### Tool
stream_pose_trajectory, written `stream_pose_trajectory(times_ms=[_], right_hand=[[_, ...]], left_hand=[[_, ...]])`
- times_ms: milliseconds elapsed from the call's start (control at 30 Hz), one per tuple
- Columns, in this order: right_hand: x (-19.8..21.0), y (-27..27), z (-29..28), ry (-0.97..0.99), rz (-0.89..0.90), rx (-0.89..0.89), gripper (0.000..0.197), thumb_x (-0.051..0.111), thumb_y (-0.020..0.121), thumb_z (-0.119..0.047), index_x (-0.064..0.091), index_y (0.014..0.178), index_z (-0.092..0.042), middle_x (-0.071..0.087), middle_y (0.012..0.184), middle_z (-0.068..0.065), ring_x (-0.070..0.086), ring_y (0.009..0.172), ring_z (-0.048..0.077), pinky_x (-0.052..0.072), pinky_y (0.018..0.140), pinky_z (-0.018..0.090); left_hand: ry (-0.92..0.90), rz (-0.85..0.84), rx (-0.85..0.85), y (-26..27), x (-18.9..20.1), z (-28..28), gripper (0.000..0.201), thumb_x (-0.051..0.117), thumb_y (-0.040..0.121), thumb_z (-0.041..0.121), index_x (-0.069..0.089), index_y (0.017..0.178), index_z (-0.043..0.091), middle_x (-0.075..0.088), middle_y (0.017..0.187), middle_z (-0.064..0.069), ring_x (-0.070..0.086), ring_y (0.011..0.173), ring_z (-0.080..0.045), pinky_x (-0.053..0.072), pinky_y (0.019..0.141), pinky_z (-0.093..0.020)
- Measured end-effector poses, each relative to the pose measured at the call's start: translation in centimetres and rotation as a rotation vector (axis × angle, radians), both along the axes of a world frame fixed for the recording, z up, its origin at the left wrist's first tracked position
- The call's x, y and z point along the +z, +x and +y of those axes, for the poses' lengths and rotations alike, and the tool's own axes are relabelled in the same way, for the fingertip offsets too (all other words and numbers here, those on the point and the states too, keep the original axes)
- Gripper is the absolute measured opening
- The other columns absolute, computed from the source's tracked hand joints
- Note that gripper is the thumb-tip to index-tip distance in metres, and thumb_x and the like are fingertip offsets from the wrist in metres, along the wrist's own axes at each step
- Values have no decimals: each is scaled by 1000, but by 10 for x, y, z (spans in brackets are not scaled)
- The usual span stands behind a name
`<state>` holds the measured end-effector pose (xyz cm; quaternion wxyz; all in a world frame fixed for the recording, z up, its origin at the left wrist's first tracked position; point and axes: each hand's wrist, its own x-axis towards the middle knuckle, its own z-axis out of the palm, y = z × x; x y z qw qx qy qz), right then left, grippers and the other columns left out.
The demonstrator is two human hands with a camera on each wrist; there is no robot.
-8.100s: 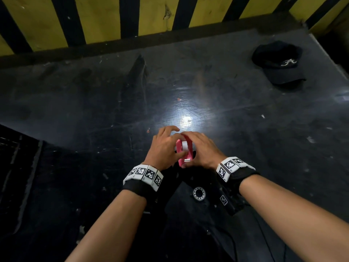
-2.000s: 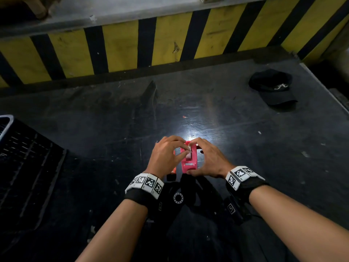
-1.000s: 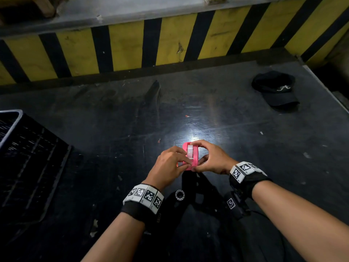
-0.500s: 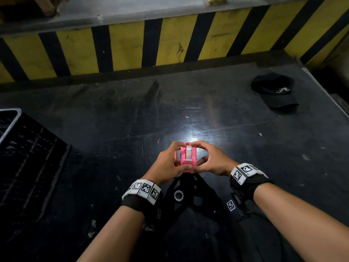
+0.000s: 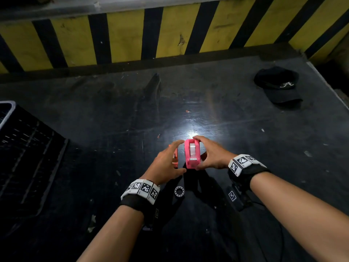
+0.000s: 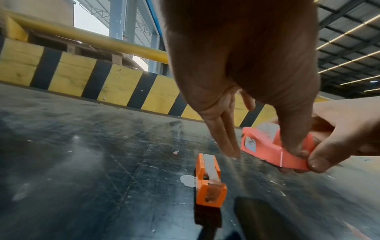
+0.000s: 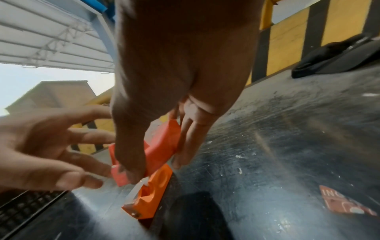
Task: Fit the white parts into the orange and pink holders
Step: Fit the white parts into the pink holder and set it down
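pink holder [image 5: 192,156] is being held above the dark tabletop [image 5: 245,129] in my right hand [image 5: 213,157], thumb and fingers pinching its ends, a white part [image 5: 192,149] sitting in its slot.
i am spreading my left hand [image 5: 166,163] loosely beside it, gripping nothing; orange holder [image 6: 208,181], blocky hard plastic with its own white strip, is lying below. fitting looks done, so i am judging the next move a gentle set-down beside it.

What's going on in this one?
A person is fitting white parts into small holders on a dark table. The right hand grips the pink holder, which has a white part seated in it. The left hand is open beside it. The orange holder, also holding a white piece, lies on the table.
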<state>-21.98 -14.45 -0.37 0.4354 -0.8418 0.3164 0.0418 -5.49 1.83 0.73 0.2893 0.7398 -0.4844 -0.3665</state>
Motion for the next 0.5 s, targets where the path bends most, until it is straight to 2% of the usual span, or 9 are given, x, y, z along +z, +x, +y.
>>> stream_pose_trajectory(times_ms=[67, 167, 333, 433, 500], right_hand=[[-6, 5, -6, -38, 27, -32, 118, 99, 57, -17, 35, 156, -16, 48, 153, 4, 56, 124, 17, 40, 99, 20], [-20, 14, -9, -55, 82, -39, 120, 99, 55, -18, 35, 156, -18, 47, 153, 4, 58, 127, 24, 43, 100, 26], [-50, 24, -4, -72, 166, -62, 125, 100, 49, -20, 33, 154, -25, 51, 152, 3, 56, 132, 29, 48, 110, 41], [-56, 24, 2, -104, 192, -83, 123, 98, 53, -16, 30, 154, -27, 55, 148, 6, 58, 129, 33, 50, 107, 42], [-58, 23, 6, -131, 211, -94, 126, 97, 56, -14, 25, 158, -26, 51, 151, 9, 57, 131, 36, 50, 107, 42]], left_hand=[[6, -78, 30, 9, -7, 7, 85, 84, 72, 16, 46, 143, 42, 64, 137, -1, 72, 109, -20, 60, 98, -42], [30, -208, 63, 24, -22, 22, 66, 83, 74, 19, 58, 134, 26, 70, 129, -2, 68, 116, -20, 55, 103, -41], [174, -261, 88, 38, -45, 45, 50, 81, 80, 22, 66, 127, 21, 71, 126, -3, 67, 118, -20, 54, 102, -36], [237, -232, 77, 41, -55, 54, 49, 82, 80, 22, 67, 126, 20, 71, 126, -3, 68, 117, -19, 54, 101, -35], [268, -209, 76, 42, -59, 58, 50, 83, 78, 22, 67, 126, 20, 71, 126, -3, 69, 116, -18, 54, 101, -34]])
